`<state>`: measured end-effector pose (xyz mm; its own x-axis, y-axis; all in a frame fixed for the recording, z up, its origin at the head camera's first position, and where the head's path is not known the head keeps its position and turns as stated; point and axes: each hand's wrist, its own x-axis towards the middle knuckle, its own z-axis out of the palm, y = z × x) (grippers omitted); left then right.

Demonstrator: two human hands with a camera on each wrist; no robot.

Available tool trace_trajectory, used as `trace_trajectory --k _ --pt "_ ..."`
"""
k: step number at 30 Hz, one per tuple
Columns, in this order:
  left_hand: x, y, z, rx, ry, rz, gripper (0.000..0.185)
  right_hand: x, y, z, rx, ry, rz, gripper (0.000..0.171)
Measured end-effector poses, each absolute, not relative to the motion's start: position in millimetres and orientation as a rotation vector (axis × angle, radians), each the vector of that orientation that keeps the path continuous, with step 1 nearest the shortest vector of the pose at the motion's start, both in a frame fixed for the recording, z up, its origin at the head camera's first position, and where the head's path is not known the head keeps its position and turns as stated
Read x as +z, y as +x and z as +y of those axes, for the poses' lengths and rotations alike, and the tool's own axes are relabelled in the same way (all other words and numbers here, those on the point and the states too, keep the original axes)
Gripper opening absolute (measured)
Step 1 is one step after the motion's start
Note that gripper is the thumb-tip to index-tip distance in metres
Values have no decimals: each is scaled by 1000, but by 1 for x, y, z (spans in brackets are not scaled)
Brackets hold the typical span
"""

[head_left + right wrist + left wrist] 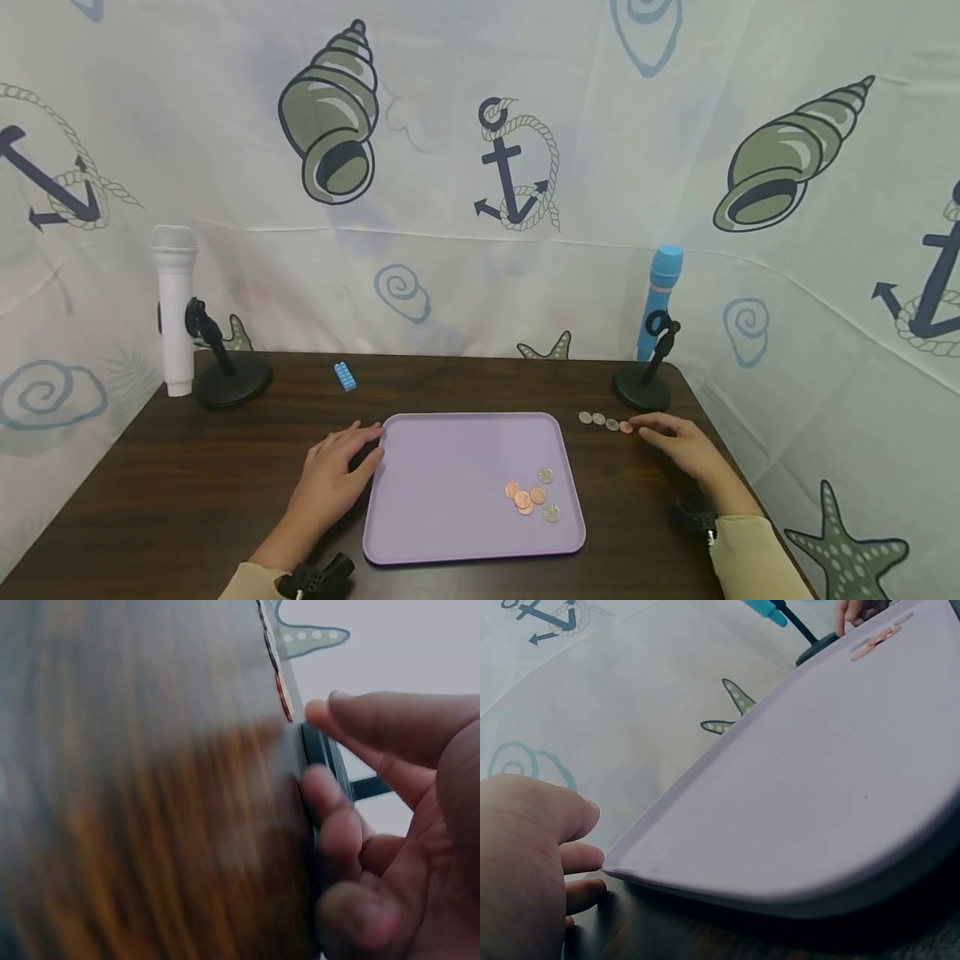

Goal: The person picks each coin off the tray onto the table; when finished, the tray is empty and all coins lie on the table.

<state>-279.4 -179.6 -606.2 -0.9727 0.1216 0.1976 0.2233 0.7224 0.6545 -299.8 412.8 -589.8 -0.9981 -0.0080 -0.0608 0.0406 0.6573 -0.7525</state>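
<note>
A lilac tray lies on the dark wooden table. Several copper and silver coins lie in the tray's near right corner. A short row of coins lies on the table just right of the tray, ending in a copper coin. My right hand rests on the table, its fingertips at that copper coin. My left hand lies flat with relaxed fingers against the tray's far left corner. Neither hand holds anything.
A white microphone and a black stand are at the back left. A blue microphone sits in a black stand just behind my right hand. A small blue brick lies behind the tray. Patterned curtain surrounds the table.
</note>
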Motion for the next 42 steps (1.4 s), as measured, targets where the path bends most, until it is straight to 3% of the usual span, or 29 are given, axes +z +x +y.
trace_trajectory --k 6,12,16,21,25,32,37,42 --pt "-608 -279 -181 -1088 -291 -2781 46 -586 -295 414 -1461 245 2669 49" --pt "-607 -279 -182 -1087 -289 -2784 46 -568 -281 382 -1368 110 2834 42" --pt "-610 -278 -183 -1096 -285 -2793 47 -550 -267 334 -1085 -251 3131 29" --pt "-608 -279 -184 -1101 -285 -2778 46 -529 -255 275 -606 -964 3180 42" --pt "-607 -280 -184 -1103 -301 -2773 46 -518 -256 249 -252 -1247 2990 46" --pt "-608 -282 -185 -1091 -303 -2761 45 -510 -272 235 65 -1297 2907 34" --pt "-610 -281 -184 -1089 -311 -2751 43 -526 -280 234 14 -1248 2882 21" --pt "-612 -281 -184 -1089 -309 -2748 44 -538 -279 234 -33 -1136 2920 20"
